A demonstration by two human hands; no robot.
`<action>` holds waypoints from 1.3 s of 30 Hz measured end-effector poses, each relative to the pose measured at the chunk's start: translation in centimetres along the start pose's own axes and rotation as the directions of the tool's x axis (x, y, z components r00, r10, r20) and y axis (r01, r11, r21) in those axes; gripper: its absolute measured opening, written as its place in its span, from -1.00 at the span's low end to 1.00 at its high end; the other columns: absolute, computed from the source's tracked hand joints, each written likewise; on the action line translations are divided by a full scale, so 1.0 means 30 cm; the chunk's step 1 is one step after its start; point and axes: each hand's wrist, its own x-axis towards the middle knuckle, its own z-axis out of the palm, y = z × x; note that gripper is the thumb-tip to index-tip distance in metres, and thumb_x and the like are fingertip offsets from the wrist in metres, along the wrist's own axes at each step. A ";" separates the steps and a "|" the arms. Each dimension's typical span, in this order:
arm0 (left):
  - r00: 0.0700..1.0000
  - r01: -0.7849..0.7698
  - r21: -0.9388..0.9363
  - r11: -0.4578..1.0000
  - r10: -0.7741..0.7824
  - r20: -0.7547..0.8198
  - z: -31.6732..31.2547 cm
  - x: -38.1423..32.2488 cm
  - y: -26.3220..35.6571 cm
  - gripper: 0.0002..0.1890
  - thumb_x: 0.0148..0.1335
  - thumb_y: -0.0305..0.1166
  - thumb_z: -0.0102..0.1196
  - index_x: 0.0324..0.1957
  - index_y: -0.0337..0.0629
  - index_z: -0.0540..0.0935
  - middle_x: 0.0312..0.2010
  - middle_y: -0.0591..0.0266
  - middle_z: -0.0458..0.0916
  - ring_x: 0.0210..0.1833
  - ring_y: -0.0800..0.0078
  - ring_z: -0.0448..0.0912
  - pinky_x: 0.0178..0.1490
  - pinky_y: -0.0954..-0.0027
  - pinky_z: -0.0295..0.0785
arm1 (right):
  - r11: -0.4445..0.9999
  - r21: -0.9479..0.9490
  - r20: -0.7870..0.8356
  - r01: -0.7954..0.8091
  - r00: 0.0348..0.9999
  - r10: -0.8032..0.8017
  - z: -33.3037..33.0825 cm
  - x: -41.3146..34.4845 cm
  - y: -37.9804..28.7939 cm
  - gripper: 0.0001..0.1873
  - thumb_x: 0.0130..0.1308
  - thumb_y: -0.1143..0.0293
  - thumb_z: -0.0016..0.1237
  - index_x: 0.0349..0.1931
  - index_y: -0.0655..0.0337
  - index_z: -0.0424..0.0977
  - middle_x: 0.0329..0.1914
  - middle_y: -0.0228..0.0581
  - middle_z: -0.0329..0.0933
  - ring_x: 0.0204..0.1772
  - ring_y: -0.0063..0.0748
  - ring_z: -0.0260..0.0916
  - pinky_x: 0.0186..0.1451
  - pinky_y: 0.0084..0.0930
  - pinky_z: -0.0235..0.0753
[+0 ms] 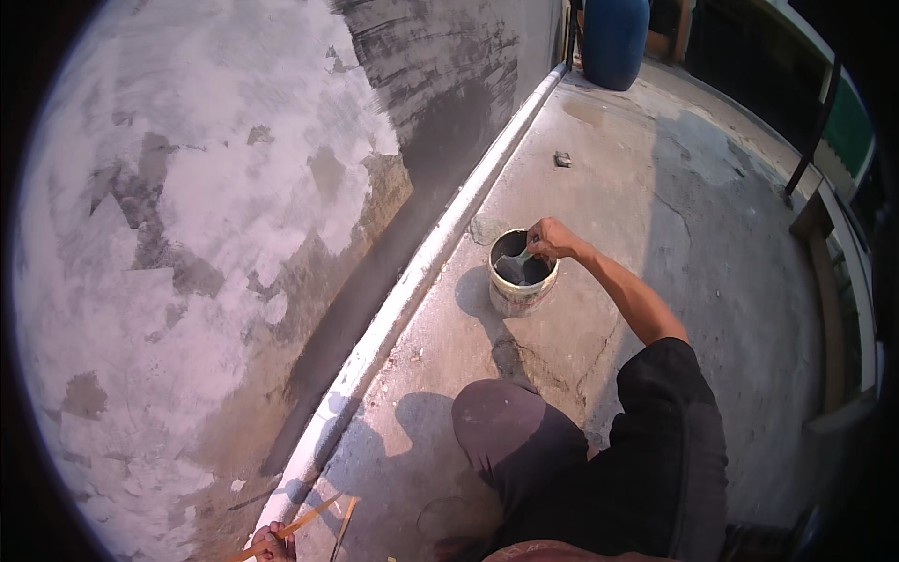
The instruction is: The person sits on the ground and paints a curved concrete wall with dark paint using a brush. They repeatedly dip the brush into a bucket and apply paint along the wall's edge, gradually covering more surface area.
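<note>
My right hand (pixel 551 240) reaches into a paint-smeared bucket (pixel 518 301) standing on the concrete floor. It grips the pale green handle of a flat tool (pixel 521 261), a brush or a scraper; which one is unclear. Dark liquid or paste fills part of the bucket, and the tool's wide end is down in it. At the bottom edge, my left hand (pixel 275 541) is closed around a thin wooden strip (pixel 309 518), beside a white pipe or rounded curb (pixel 393 323). Another thin strip (pixel 344 523) lies close to its right.
Along the left rises a wall (pixel 232 197) with patchy white coating and a dark band low down. A blue barrel (pixel 615 42) stands at the far end. A small object (pixel 562 159) lies on the floor. A framed panel (pixel 846 302) leans at the right. My bent knee (pixel 499 421) is below the bucket.
</note>
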 end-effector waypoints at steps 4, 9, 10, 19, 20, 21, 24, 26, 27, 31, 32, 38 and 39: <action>1.000 -0.012 0.031 0.999 0.013 -0.011 0.026 0.002 0.035 -0.70 0.38 -0.28 0.12 0.02 -0.27 0.52 -0.05 0.07 0.60 0.04 0.31 0.57 0.02 0.34 0.52 | 0.851 -0.484 -0.157 0.203 0.937 -0.313 0.021 0.013 0.024 -0.84 -0.02 0.39 0.08 -0.48 0.31 0.56 -0.52 0.03 0.58 -0.40 0.14 0.53 -0.34 -0.14 0.53; 1.000 -0.022 0.058 0.998 0.022 0.001 0.060 -0.020 0.056 -0.73 0.36 -0.25 0.14 -0.02 -0.18 0.53 -0.09 0.16 0.62 -0.01 0.41 0.59 -0.08 0.43 0.51 | 0.706 -0.679 -0.157 0.200 0.901 -0.405 0.051 0.036 0.112 -0.82 0.05 0.43 0.03 -0.32 0.29 0.54 -0.43 0.07 0.59 -0.33 0.12 0.57 -0.28 -0.07 0.54; 1.000 -0.030 0.066 0.997 0.030 0.000 0.067 -0.027 0.063 -0.73 0.36 -0.24 0.15 -0.03 -0.17 0.54 -0.10 0.18 0.63 -0.01 0.43 0.59 -0.10 0.45 0.50 | 0.684 -0.697 -0.153 0.213 0.889 -0.432 0.062 0.029 0.109 -0.81 0.05 0.44 0.02 -0.30 0.28 0.54 -0.41 0.08 0.59 -0.32 0.12 0.57 -0.27 -0.06 0.54; 0.999 0.041 0.152 0.988 -0.035 -0.041 0.183 -0.155 0.230 -0.81 0.45 -0.27 0.05 -0.09 -0.16 0.55 -0.11 0.23 0.67 0.03 0.47 0.61 0.09 0.43 0.47 | 0.886 -0.463 -0.328 0.012 0.927 -0.184 0.012 -0.105 -0.056 -0.80 -0.01 0.36 0.11 -0.49 0.36 0.59 -0.56 0.16 0.57 -0.43 0.17 0.57 -0.33 -0.13 0.56; 0.998 0.048 0.163 0.985 -0.043 -0.035 0.199 -0.162 0.239 -0.81 0.45 -0.27 0.04 -0.08 -0.16 0.55 -0.11 0.23 0.67 0.03 0.47 0.61 0.10 0.42 0.48 | 0.910 -0.414 -0.302 0.019 0.940 -0.157 0.006 -0.108 -0.033 -0.78 -0.02 0.34 0.13 -0.48 0.37 0.60 -0.56 0.17 0.57 -0.46 0.14 0.58 -0.35 -0.17 0.56; 0.999 0.040 0.160 0.986 -0.035 -0.034 0.217 -0.163 0.245 -0.81 0.45 -0.27 0.04 -0.08 -0.16 0.55 -0.11 0.22 0.67 0.04 0.47 0.61 0.11 0.42 0.48 | 0.937 -0.348 -0.252 0.030 0.960 -0.124 0.007 -0.089 -0.019 -0.76 -0.03 0.34 0.14 -0.46 0.37 0.61 -0.56 0.16 0.57 -0.46 0.11 0.58 -0.35 -0.18 0.56; 0.997 0.055 0.191 0.980 -0.045 -0.057 0.207 -0.171 0.265 -0.80 0.45 -0.27 0.04 -0.07 -0.17 0.55 -0.11 0.21 0.67 0.06 0.46 0.61 0.13 0.40 0.50 | 0.989 -0.149 -0.115 0.020 0.993 -0.038 0.033 -0.038 -0.027 -0.74 -0.04 0.33 0.16 -0.41 0.37 0.63 -0.54 0.12 0.60 -0.45 0.04 0.60 -0.33 -0.21 0.57; 0.997 0.057 0.204 0.977 -0.044 -0.065 0.210 -0.182 0.282 -0.79 0.45 -0.27 0.04 -0.06 -0.20 0.54 -0.11 0.19 0.67 0.06 0.45 0.61 0.13 0.41 0.51 | 0.999 -0.036 -0.035 -0.040 0.999 0.039 0.036 -0.022 -0.049 -0.74 -0.04 0.34 0.16 -0.40 0.36 0.64 -0.51 0.08 0.61 -0.42 -0.01 0.62 -0.30 -0.23 0.58; 0.997 0.056 0.186 0.981 -0.045 -0.067 0.205 -0.180 0.275 -0.79 0.45 -0.28 0.04 -0.06 -0.21 0.54 -0.11 0.19 0.67 0.06 0.45 0.61 0.13 0.42 0.51 | 0.994 -0.112 -0.070 0.005 0.997 -0.013 0.025 -0.016 -0.038 -0.75 -0.02 0.34 0.14 -0.39 0.36 0.63 -0.51 0.07 0.61 -0.42 -0.03 0.61 -0.30 -0.25 0.57; 0.995 0.062 0.171 0.983 -0.047 -0.088 0.196 -0.174 0.258 -0.79 0.45 -0.29 0.03 -0.06 -0.23 0.53 -0.11 0.19 0.66 0.06 0.44 0.61 0.13 0.42 0.51 | 0.882 -0.459 -0.188 0.110 0.958 -0.218 -0.006 0.000 0.027 -0.79 0.05 0.35 0.09 -0.37 0.31 0.60 -0.50 0.04 0.59 -0.40 0.00 0.59 -0.29 -0.25 0.55; 0.994 0.066 0.181 0.981 -0.049 -0.097 0.201 -0.174 0.257 -0.79 0.45 -0.29 0.03 -0.06 -0.23 0.53 -0.11 0.19 0.66 0.06 0.43 0.61 0.14 0.42 0.51 | 0.827 -0.550 -0.209 0.114 0.940 -0.268 -0.009 0.004 0.042 -0.81 0.07 0.35 0.09 -0.39 0.29 0.58 -0.49 0.04 0.59 -0.38 0.03 0.59 -0.28 -0.22 0.55; 0.995 0.059 0.152 0.987 -0.047 -0.083 0.187 -0.172 0.260 -0.80 0.46 -0.30 0.02 -0.06 -0.24 0.53 -0.10 0.17 0.65 0.07 0.43 0.60 0.15 0.39 0.50 | 0.721 -0.676 -0.290 0.153 0.844 -0.451 0.022 -0.047 0.029 -0.82 0.06 0.35 0.08 -0.46 0.28 0.46 -0.55 -0.02 0.53 -0.37 0.13 0.55 -0.30 -0.08 0.50; 0.995 0.059 0.152 0.987 -0.047 -0.084 0.194 -0.171 0.258 -0.80 0.46 -0.30 0.02 -0.06 -0.24 0.53 -0.10 0.17 0.65 0.07 0.43 0.60 0.15 0.39 0.50 | 0.746 -0.657 -0.316 0.111 0.857 -0.407 0.006 -0.074 0.002 -0.82 0.06 0.35 0.09 -0.46 0.30 0.48 -0.53 0.00 0.55 -0.37 0.14 0.55 -0.30 -0.08 0.51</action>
